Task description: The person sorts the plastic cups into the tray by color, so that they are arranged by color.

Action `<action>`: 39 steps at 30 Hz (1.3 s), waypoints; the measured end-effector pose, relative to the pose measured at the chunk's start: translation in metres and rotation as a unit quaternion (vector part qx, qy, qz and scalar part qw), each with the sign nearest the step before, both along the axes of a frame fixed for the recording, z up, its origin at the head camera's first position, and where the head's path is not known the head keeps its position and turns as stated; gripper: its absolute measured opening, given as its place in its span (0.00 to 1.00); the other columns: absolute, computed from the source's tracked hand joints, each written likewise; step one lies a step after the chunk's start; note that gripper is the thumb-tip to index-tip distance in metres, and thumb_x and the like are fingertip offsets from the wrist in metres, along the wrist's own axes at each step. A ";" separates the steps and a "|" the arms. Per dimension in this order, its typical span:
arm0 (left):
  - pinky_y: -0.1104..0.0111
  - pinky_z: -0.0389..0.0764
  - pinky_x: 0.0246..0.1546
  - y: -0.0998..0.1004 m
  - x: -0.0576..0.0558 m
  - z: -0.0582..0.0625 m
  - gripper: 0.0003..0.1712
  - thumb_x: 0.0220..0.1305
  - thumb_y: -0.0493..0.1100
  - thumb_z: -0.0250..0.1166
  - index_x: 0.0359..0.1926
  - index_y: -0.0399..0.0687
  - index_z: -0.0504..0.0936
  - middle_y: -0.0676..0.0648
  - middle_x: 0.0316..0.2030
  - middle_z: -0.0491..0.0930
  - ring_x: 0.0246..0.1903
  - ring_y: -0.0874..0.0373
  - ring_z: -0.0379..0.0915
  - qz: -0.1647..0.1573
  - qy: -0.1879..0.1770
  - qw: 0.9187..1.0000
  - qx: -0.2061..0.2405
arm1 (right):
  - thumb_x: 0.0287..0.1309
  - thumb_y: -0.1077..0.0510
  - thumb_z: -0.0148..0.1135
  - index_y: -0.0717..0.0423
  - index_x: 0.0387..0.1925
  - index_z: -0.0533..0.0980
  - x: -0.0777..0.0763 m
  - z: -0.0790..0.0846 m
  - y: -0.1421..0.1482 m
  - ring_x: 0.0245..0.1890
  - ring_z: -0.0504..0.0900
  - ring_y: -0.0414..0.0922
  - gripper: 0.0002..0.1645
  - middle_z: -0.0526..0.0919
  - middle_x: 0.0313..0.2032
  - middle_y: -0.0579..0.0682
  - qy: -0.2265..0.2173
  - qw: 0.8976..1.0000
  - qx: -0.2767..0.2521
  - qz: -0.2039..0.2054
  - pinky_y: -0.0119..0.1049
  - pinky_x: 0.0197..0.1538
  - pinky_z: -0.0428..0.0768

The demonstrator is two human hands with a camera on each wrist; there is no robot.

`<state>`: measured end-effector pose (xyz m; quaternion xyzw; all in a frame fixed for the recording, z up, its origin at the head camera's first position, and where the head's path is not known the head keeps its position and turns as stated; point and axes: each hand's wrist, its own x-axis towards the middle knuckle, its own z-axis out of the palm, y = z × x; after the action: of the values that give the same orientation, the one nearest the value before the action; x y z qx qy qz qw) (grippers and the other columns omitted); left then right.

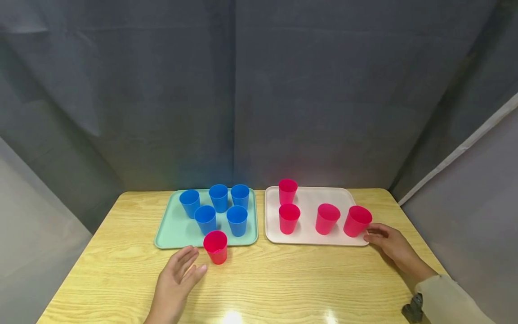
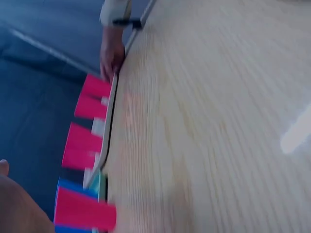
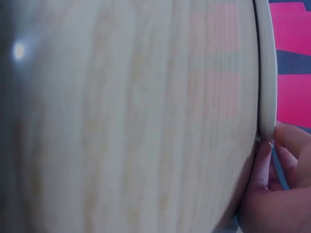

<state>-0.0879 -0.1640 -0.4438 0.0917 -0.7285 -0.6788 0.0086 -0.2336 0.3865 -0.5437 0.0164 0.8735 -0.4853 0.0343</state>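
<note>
My left hand [image 1: 174, 283] hovers over the table beside a pinkish-red cup [image 1: 216, 253], its thumb spread from its relaxed fingers. A gap separates it from that cup, which stands upright at the front edge of the green tray [image 1: 170, 236]. Several blue cups [image 1: 205, 220] stand upright on the green tray. At the right, a pale pink tray [image 1: 307, 238] bears several pinkish-red cups [image 1: 289, 221]. My right hand [image 1: 394, 247] pinches this tray's front right corner between thumb and fingers, close to the rightmost cup [image 1: 356, 222]; the right wrist view shows the thumb [image 3: 262, 162] against the rim.
Both trays lie side by side at the back of the wooden table [image 1: 283, 288], a narrow gap between them. Dark grey curtains [image 1: 323, 90] hang behind the table, and paler panels [image 1: 473, 202] flank it. Bare wood stretches in front of the trays.
</note>
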 end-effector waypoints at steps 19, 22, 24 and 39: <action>0.60 0.58 0.72 -0.047 -0.051 -0.049 0.49 0.60 0.30 0.73 0.77 0.36 0.56 0.35 0.77 0.58 0.78 0.40 0.50 -0.077 0.074 0.994 -0.021 | 0.68 0.51 0.68 0.73 0.66 0.69 -0.003 0.000 0.001 0.42 0.75 0.25 0.37 0.76 0.61 0.71 -0.015 1.000 0.013 -0.005 0.18 0.45 0.77; 0.66 0.61 0.71 -0.047 -0.056 -0.055 0.51 0.59 0.29 0.73 0.78 0.36 0.56 0.35 0.77 0.58 0.78 0.40 0.50 -0.100 0.079 0.992 -0.013 | 0.68 0.51 0.67 0.73 0.66 0.68 -0.003 0.000 0.001 0.42 0.74 0.25 0.37 0.76 0.61 0.71 -0.017 1.000 0.012 -0.005 0.18 0.45 0.77; 0.69 0.62 0.70 -0.046 -0.059 -0.058 0.52 0.58 0.28 0.74 0.78 0.35 0.55 0.35 0.77 0.57 0.78 0.40 0.49 -0.116 0.080 0.990 -0.006 | 0.68 0.51 0.68 0.73 0.66 0.68 -0.003 0.000 0.001 0.42 0.74 0.25 0.37 0.75 0.61 0.71 -0.019 1.000 0.005 -0.006 0.19 0.45 0.77; 0.67 0.69 0.68 -0.037 -0.082 -0.063 0.52 0.60 0.33 0.75 0.80 0.39 0.56 0.39 0.77 0.60 0.77 0.40 0.53 -0.190 0.033 0.981 0.021 | 0.68 0.52 0.68 0.74 0.66 0.68 -0.001 0.001 0.001 0.41 0.74 0.23 0.37 0.75 0.62 0.72 -0.019 1.000 0.000 -0.007 0.18 0.45 0.77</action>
<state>-0.1700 -0.2012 -0.5068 -0.0701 -0.7173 -0.6862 -0.0984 -0.2350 0.3873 -0.5425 0.0313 0.8725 -0.4854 0.0473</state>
